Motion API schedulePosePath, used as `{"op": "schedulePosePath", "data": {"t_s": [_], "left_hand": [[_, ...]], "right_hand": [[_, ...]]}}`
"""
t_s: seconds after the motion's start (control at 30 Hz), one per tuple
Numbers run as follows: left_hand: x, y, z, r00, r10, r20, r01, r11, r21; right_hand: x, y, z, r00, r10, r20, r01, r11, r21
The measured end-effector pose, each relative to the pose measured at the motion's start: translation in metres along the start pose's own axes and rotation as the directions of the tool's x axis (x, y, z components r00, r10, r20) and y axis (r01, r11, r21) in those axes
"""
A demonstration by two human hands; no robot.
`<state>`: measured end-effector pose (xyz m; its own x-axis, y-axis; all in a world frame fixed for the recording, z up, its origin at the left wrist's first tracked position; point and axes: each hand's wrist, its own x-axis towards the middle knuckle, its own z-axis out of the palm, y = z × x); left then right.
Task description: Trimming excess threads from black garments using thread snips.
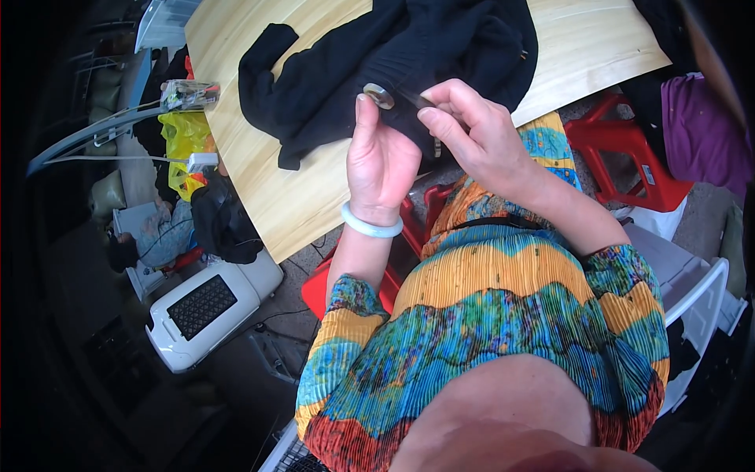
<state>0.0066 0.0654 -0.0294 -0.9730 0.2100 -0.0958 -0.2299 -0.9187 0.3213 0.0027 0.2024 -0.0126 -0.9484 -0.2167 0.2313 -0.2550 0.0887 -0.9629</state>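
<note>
Over the near edge of the wooden table [259, 197], a black garment [377, 71] lies spread, right hand [480, 138] pinching a dark-handled tool [413, 98] whose long axis runs left to a metal disc [379, 95] touching the left hand [381, 161] fingertips, pressed together.

At far left I see a clear plastic package [189, 94] on the table's edge. Just nearer hangs a crumpled yellow plastic bag [185, 141].
</note>
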Motion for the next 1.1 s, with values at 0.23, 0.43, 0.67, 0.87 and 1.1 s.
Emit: {"op": "schedulePosePath", "data": {"t_s": [0.23,0.43,0.67,0.87,1.1], "left_hand": [[0.0,-0.004,0.011,0.993,0.029,-0.116,-0.022,0.998,0.059],[-0.001,-0.003,0.007,0.992,0.035,-0.123,-0.03,0.999,0.04],[0.001,0.0,0.009,0.999,0.001,-0.046,-0.002,1.0,-0.021],[0.003,-0.001,0.006,0.999,-0.002,-0.044,0.0,0.999,-0.035],[0.002,0.0,-0.001,0.999,-0.044,-0.002,0.044,0.999,-0.027]], "right_hand": [[0.001,-0.001,0.0,1.0,0.004,0.022,-0.004,1.0,0.002],[0.002,0.0,0.003,0.999,-0.032,0.011,0.032,0.999,-0.022],[0.005,0.002,0.005,0.996,-0.071,-0.051,0.071,0.997,-0.002],[0.002,0.002,0.001,1.0,0.005,0.001,-0.005,0.999,-0.035],[0.008,0.007,0.004,0.997,-0.03,-0.075,0.034,0.998,0.053]]}}
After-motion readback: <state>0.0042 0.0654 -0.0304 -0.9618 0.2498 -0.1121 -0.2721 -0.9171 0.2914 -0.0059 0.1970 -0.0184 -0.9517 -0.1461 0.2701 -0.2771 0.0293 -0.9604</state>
